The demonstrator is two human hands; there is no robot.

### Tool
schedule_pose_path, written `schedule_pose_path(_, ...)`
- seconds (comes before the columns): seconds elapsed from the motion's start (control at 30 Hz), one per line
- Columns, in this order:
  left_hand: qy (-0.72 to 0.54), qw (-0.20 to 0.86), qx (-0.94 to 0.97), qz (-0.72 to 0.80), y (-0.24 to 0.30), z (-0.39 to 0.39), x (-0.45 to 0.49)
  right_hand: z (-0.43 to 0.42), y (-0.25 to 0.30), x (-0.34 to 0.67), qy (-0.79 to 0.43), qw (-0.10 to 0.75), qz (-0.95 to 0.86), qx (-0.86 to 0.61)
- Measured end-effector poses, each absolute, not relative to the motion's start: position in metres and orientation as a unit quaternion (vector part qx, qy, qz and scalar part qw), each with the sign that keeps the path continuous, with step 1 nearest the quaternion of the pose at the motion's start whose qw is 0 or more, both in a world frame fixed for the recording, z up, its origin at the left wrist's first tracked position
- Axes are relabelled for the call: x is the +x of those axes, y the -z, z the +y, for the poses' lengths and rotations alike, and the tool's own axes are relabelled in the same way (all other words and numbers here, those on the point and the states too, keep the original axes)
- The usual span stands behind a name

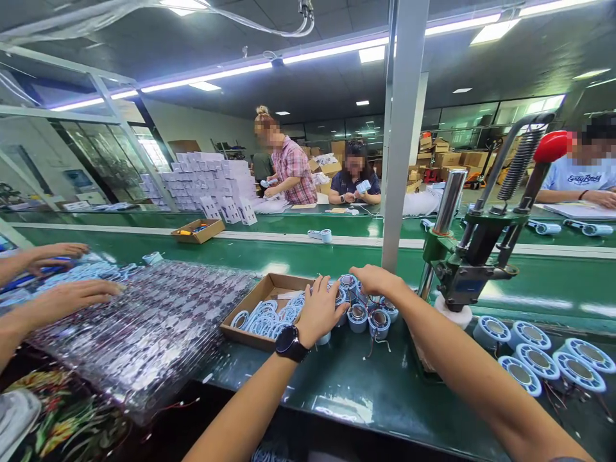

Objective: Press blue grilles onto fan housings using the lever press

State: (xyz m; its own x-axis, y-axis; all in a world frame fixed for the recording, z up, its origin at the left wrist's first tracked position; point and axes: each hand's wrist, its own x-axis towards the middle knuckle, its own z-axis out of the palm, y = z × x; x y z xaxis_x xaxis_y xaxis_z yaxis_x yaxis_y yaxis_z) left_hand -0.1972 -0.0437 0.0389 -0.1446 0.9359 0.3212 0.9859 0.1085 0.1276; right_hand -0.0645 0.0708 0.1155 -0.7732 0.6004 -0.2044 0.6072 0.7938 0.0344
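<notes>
Several light-blue round housings with wires (357,317) stand bunched on the green bench in front of me. My left hand (321,309), a dark watch on its wrist, lies along the left side of the bunch with its fingers stretched out, touching the nearest housings. Over the far right side of the same bunch reaches my right hand (378,280), its fingers bent downward. Most of those fingertips are hidden, so whether they grip a housing does not show. Left of the bunch, a cardboard box (226,324) contains light-blue rings (269,319).
A green hand press (462,282) with a red knob stands right of the bunch. More blue housings (534,359) sit beyond my right forearm. At left, a co-worker's hands (72,298) are above plastic-wrapped parts (144,321). A grey post (402,141) rises behind the bunch.
</notes>
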Motion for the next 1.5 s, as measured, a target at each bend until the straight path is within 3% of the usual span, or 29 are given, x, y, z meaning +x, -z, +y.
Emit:
schedule_pose_path(0.3, 0.294, 0.053, -0.662, -0.687, -0.038, -0.045, -0.194, 0.053, -0.129, -0.056, -0.005, 0.071, 0.944, 0.323)
schedule_pose_path(0.7, 0.52, -0.169, -0.654, -0.523, -0.061, -0.03, -0.164, 0.027, -0.189, -0.014, 0.07, -0.021, 0.988, 0.139)
schedule_pose_path(0.93, 0.587, -0.04, -0.526, -0.613, -0.057, -0.028, -0.15, 0.014, -0.167, -0.035, 0.03, -0.09, 0.95, 0.298)
schedule_pose_path(1.2, 0.555, 0.046, -0.538, -0.633, -0.057, -0.037, -0.176, 0.042, -0.153, -0.041, 0.02, -0.018, 0.965, 0.262)
schedule_pose_path(1.5, 0.537, 0.101, -0.504, -0.669, -0.063, -0.057, -0.22, 0.057, -0.113, -0.045, -0.005, 0.038, 0.936, 0.351)
